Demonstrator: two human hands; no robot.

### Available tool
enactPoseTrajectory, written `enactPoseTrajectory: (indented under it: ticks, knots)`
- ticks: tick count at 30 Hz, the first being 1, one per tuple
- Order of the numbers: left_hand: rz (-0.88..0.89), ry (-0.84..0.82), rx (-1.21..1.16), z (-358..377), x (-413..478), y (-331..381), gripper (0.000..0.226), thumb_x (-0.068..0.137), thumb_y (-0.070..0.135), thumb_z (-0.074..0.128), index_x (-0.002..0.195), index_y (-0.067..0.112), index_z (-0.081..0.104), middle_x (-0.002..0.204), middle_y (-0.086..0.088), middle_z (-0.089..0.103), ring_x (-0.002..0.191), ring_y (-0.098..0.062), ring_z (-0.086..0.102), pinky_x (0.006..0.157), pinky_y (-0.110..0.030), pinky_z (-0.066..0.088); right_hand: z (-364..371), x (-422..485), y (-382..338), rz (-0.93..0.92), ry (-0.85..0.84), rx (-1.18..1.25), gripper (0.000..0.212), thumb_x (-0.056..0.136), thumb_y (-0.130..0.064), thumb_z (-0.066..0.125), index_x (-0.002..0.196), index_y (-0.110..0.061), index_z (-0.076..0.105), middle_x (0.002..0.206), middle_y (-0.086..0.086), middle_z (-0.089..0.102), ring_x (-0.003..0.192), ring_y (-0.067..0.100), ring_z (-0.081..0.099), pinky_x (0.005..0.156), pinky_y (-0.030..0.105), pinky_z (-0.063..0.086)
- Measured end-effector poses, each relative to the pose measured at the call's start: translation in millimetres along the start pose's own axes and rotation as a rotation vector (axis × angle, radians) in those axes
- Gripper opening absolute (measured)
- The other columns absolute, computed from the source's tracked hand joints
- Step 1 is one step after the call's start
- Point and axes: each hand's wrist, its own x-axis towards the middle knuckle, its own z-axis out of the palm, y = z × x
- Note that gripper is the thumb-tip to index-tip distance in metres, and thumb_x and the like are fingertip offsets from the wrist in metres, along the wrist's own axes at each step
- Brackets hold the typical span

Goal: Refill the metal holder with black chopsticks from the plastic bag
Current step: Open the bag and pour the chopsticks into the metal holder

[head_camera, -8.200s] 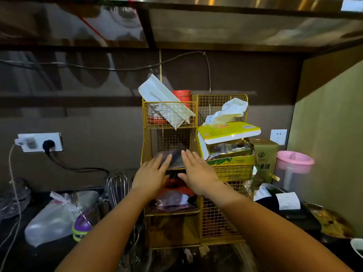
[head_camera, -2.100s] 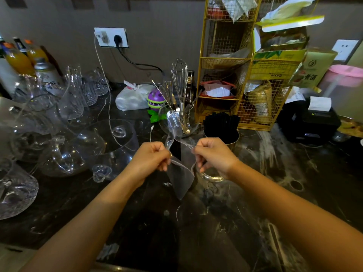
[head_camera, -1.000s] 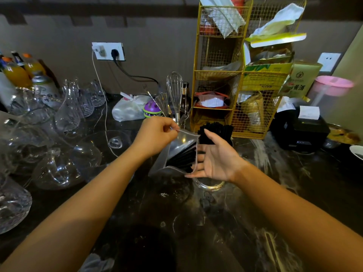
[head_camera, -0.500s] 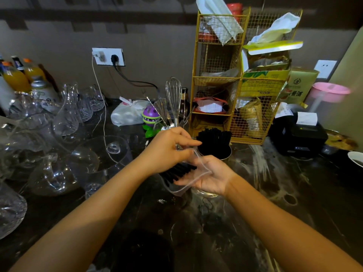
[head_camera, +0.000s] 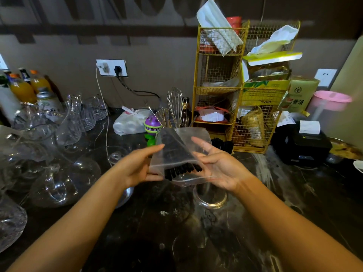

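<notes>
I hold a clear plastic bag (head_camera: 182, 146) over the dark counter with both hands. My left hand (head_camera: 135, 167) grips its left edge. My right hand (head_camera: 220, 167) cups its right side, palm up with fingers spread. Black chopsticks (head_camera: 182, 169) lie inside the bag, their ends poking out of the opening that faces me. A shiny metal holder (head_camera: 211, 197) stands on the counter just below the bag and my right hand; its inside is hidden. Behind the bag, a second bunch of black sticks (head_camera: 224, 144) stands upright in another holder.
Glass decanters and jugs (head_camera: 64, 179) crowd the counter's left side, with bottles (head_camera: 21, 89) behind them. A yellow wire rack (head_camera: 235, 95) stands at the back, a whisk (head_camera: 175, 105) and a white bag (head_camera: 127, 122) to its left. A black receipt printer (head_camera: 302, 146) sits right.
The bag has been lifted and turned so its opening faces me, and the chopstick ends now stick out of it. My right hand has shifted to the bag's right side.
</notes>
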Motion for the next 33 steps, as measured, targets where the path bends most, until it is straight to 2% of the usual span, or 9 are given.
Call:
enactPoseTrajectory:
  ticks: [3,5,10,14,18,20,23,27,33]
  knots:
    - [-0.072,-0.150,-0.084,9,10,-2,0.038,0.061,0.026,0.063,0.098,0.013,0.063,0.084,-0.004,0.073,0.078,-0.019,0.068,0.073,-0.036,0.056,0,2,-8,-0.018,0.033,-0.103,0.048,0.072,-0.006,0.052,0.117,-0.021,0.047,0.094,0.007,0.074,0.087,0.022,0.066,0.077,0.037,0.045]
    - [-0.045,-0.184,-0.093,16,15,3,0.029,0.062,0.017,0.061,0.090,0.008,0.063,0.075,-0.005,0.073,0.071,-0.018,0.068,0.067,-0.032,0.057,0,3,-11,-0.011,0.095,-0.176,0.043,0.068,-0.013,0.059,0.109,-0.020,0.053,0.088,0.006,0.076,0.082,0.022,0.069,0.082,0.041,0.051]
    - [0.050,-0.218,-0.020,36,38,22,0.015,0.065,0.005,0.060,0.080,0.003,0.061,0.060,-0.007,0.072,0.052,-0.016,0.068,0.043,-0.022,0.053,-6,0,-32,-0.034,0.274,-0.389,0.031,0.074,-0.008,0.064,0.103,-0.015,0.056,0.086,0.004,0.072,0.069,0.012,0.071,0.051,0.020,0.055]
    - [0.114,-0.303,0.022,56,58,41,0.025,0.063,0.003,0.061,0.088,0.005,0.064,0.074,-0.010,0.074,0.067,-0.019,0.070,0.055,-0.028,0.058,-17,1,-54,-0.102,0.269,-0.381,0.019,0.077,0.006,0.059,0.089,-0.009,0.062,0.069,0.004,0.075,0.062,0.013,0.070,0.049,0.018,0.053]
    - [0.214,-0.253,0.081,61,65,50,0.027,0.066,0.001,0.062,0.091,0.008,0.065,0.083,-0.010,0.073,0.077,-0.022,0.069,0.075,-0.036,0.058,-19,5,-64,-0.137,0.309,-0.474,0.023,0.073,0.009,0.061,0.081,-0.012,0.063,0.067,0.004,0.074,0.061,0.013,0.070,0.056,0.022,0.058]
    - [0.274,-0.224,0.107,66,70,58,0.021,0.072,-0.003,0.059,0.085,0.012,0.066,0.077,-0.005,0.075,0.074,-0.018,0.070,0.070,-0.031,0.059,-22,7,-73,-0.180,0.342,-0.529,0.023,0.073,0.009,0.062,0.083,-0.011,0.064,0.067,0.004,0.074,0.062,0.014,0.070,0.063,0.024,0.059]
    - [0.353,-0.168,0.154,79,81,71,0.016,0.073,-0.002,0.062,0.085,0.009,0.063,0.067,0.000,0.074,0.067,-0.013,0.068,0.058,-0.022,0.056,-28,9,-91,-0.267,0.420,-0.645,0.023,0.072,0.007,0.064,0.086,-0.012,0.062,0.061,0.000,0.072,0.055,0.009,0.067,0.052,0.021,0.056]
    - [0.376,-0.157,0.183,93,102,78,0.021,0.065,0.005,0.070,0.083,0.012,0.060,0.059,0.003,0.072,0.053,-0.008,0.065,0.049,-0.020,0.050,-41,8,-108,-0.344,0.509,-0.840,0.030,0.071,-0.001,0.069,0.094,-0.018,0.061,0.084,0.002,0.066,0.067,0.012,0.064,0.047,0.017,0.049]
    - [0.399,-0.179,0.206,100,131,65,0.017,0.069,0.004,0.068,0.068,0.020,0.072,0.068,0.007,0.075,0.067,-0.009,0.069,0.054,-0.016,0.052,-64,6,-101,-0.466,0.455,-0.857,0.032,0.072,0.010,0.064,0.080,-0.021,0.062,0.071,-0.006,0.068,0.057,-0.002,0.066,0.051,0.008,0.049]
